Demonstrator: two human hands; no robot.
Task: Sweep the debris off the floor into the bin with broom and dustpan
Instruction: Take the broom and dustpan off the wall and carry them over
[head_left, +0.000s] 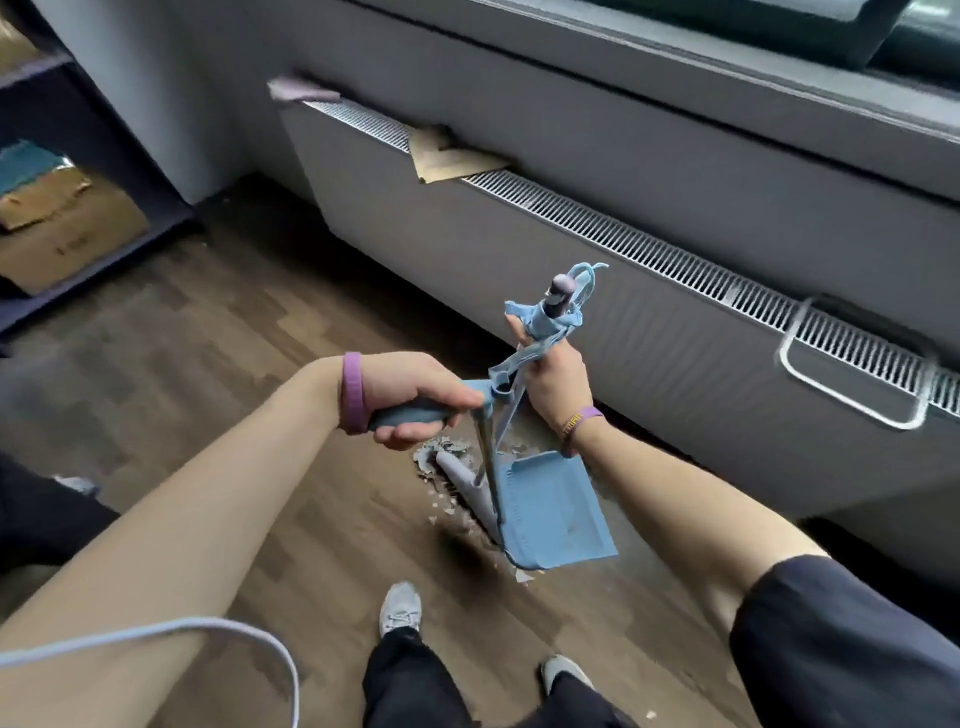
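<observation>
A blue dustpan (558, 512) stands tilted on the wooden floor beside the radiator. The grey broom head (460, 475) lies just left of it, its dark bristles (462, 553) blurred. A pile of pale debris (441, 451) sits behind the broom head, and loose bits (522, 576) lie by the pan's near edge. My left hand (415, 397) grips a blue handle, from which a thin metal rod runs down toward the pan. My right hand (553, 376) grips the top of a pole wrapped in blue strap. Which pole belongs to which tool is unclear.
A long grey radiator (597, 291) runs along the wall on the right, with a cardboard scrap (447, 156), a purple cloth (301, 91) and a metal bracket (852, 379) on it. A dark shelf with a cardboard box (57, 234) stands at left. My shoes (400, 608) are below.
</observation>
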